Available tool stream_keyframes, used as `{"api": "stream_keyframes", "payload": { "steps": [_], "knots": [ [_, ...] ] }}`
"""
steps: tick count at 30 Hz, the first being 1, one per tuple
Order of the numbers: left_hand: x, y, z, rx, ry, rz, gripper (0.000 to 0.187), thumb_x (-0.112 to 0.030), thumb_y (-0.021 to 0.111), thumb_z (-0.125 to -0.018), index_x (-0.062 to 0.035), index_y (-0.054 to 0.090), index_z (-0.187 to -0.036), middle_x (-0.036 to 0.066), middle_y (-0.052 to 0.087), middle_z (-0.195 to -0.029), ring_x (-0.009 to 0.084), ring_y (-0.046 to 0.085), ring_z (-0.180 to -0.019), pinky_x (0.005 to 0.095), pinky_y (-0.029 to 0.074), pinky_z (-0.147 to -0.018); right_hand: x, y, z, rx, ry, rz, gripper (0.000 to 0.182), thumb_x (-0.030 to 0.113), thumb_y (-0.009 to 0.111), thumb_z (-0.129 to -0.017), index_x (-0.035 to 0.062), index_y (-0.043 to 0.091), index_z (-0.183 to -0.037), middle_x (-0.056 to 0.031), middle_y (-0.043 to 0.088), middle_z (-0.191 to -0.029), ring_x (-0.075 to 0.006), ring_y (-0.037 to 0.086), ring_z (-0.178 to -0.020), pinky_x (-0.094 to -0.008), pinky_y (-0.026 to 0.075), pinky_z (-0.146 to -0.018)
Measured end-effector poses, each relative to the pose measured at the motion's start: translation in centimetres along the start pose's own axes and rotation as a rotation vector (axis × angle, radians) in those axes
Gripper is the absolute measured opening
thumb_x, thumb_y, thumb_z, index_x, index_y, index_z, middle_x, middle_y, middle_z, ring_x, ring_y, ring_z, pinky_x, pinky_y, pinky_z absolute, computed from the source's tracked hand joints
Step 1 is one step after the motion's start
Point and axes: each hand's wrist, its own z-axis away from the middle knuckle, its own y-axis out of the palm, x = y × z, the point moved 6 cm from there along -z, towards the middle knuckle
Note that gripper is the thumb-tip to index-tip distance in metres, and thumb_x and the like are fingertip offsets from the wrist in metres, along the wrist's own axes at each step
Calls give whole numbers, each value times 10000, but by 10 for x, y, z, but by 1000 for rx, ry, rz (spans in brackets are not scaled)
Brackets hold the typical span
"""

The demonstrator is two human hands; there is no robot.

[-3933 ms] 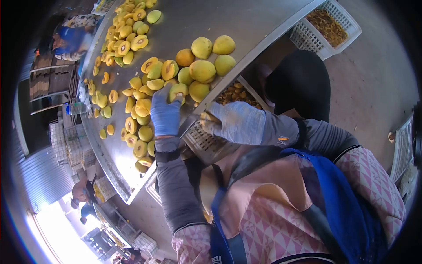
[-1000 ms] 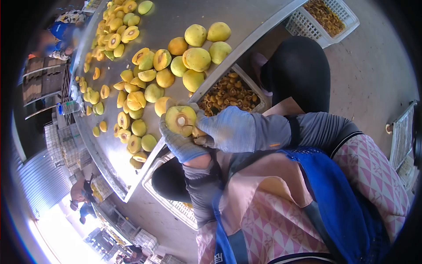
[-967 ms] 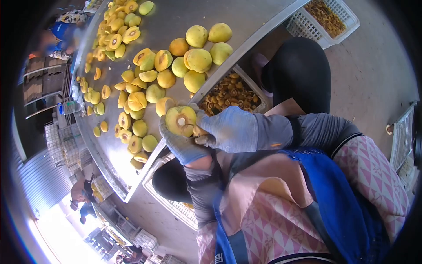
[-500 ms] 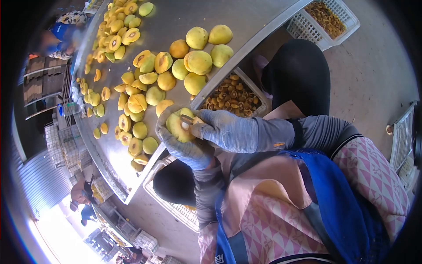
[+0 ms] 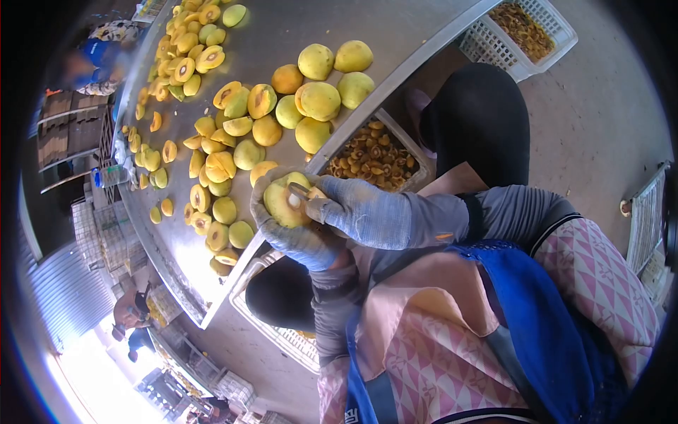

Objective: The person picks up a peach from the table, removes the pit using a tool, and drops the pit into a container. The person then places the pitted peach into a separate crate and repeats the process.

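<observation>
Cut fruit: 1 [image 5: 277,202], in the left hand, just off the counter's near edge; cut face up, pale centre showing.
Tool: 1 [image 5: 299,189], dark blade touching the cut face near that centre.
Left hand: 1, gloved [image 5: 296,239]; grip curled around the fruit's side and underside.
Right hand: 1, gloved [image 5: 367,212]; grip clenched on the tool, handle mostly hidden.
Large fruit group: 6 green-yellow [image 5: 316,62] plus 1 orange [image 5: 287,78], on the counter [image 5: 399,25] beyond the hands.
Cut pieces: many [image 5: 220,167], overlapping, no exact count; a second heap [image 5: 185,68] lies further off.
Crates with brown pieces: 2; one [image 5: 426,174] below the counter edge near the right hand, one [image 5: 494,54] further out on the floor.
White crate: 1 [image 5: 299,348], beneath the left forearm, contents mostly hidden.
Bottle: 1 [image 5: 113,175], beyond the counter's far side.
Co-worker in blue: 1 [image 5: 99,55], across the counter, blurred.
</observation>
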Motion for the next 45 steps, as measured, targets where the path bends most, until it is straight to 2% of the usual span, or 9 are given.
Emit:
{"api": "stream_keyframes", "payload": {
  "steps": [9,15,17,21,33,36,38,42,45],
  "knots": [
    [0,1,2,55,-59,14,421,-350,308,-1018,-5,497,-1170,112,554,-1057,193,560,-931,327,483,-865,-2,-2,7,-40,-57,286,341,301,501,-994,-3,506,-1147,-210,641,-961,-369,639,-874,-403,499,-760],
    [-11,2,4,144,332,-450,448,-373,289,-1019,1,503,-1138,119,549,-1062,188,551,-930,333,480,-867,-14,0,5,-42,-216,429,332,310,518,-983,1,503,-1103,-210,633,-908,-391,634,-824,-424,495,-693],
    [3,-2,-1,115,-44,-61,448,-365,279,-1021,4,509,-1129,123,541,-1062,187,540,-956,338,474,-875,-15,0,5,-39,-186,412,331,311,521,-981,1,506,-1097,-209,632,-904,-389,633,-817,-423,494,-690],
    [3,-3,-1,107,86,-145,447,-366,281,-1018,1,518,-1115,117,541,-1042,189,535,-953,338,469,-876,-12,-1,3,-24,-174,398,332,317,519,-979,1,513,-1078,-202,632,-897,-390,626,-789,-425,492,-688],
    [19,-7,1,93,-200,174,425,-391,344,-1002,-26,522,-1125,97,550,-993,188,550,-922,339,490,-849,-8,-1,6,22,-98,558,287,273,546,-952,6,516,-1052,-211,616,-825,-355,639,-732,-416,505,-605],
    [13,-7,0,38,-27,-36,422,-392,359,-1000,-28,516,-1146,92,556,-996,194,564,-917,336,504,-837,-14,-1,3,-49,-198,459,295,278,549,-949,3,515,-1051,-203,618,-791,-363,638,-693,-423,505,-595],
    [20,-8,2,9,-117,186,366,-334,409,-989,-25,505,-1162,90,555,-1008,201,574,-900,327,516,-812,-19,-1,6,-66,-192,508,299,280,553,-946,5,515,-1057,-197,617,-762,-369,633,-665,-427,505,-587],
    [18,-10,-2,61,-136,17,295,-237,418,-976,7,536,-1092,114,594,-982,190,600,-884,317,536,-804,-18,-2,8,-32,-115,688,317,289,568,-938,13,514,-1085,-191,618,-707,-379,629,-625,-441,504,-565],
    [54,-27,-10,47,-411,389,315,-156,532,-926,9,484,-1190,113,561,-1053,197,585,-920,310,531,-797,-12,0,9,152,7,896,336,313,564,-942,26,513,-1109,-198,620,-692,-382,634,-625,-454,507,-565]
  ]
}}
